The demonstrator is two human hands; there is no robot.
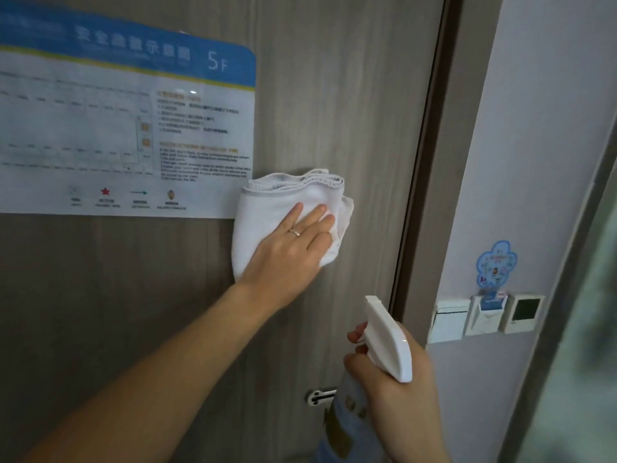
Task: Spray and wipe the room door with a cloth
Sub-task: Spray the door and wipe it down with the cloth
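Note:
The grey-brown wood-grain room door (pixel 334 95) fills most of the view. My left hand (pixel 293 248), a ring on one finger, presses a folded white cloth (pixel 267 208) flat against the door, just right of a poster's lower corner. My right hand (pixel 394 389) grips a spray bottle (pixel 387 339) with a white trigger head and a pale blue body. The bottle is held low, nozzle pointing up toward the door, below the cloth.
A laminated evacuation-plan poster (pixel 127 121) with a blue header marked 5F covers the door's upper left. A metal door latch (pixel 320 396) sits low. The dark door frame (pixel 430 162) runs at the right. Wall switches and a card holder (pixel 487 315) hang on the lilac wall.

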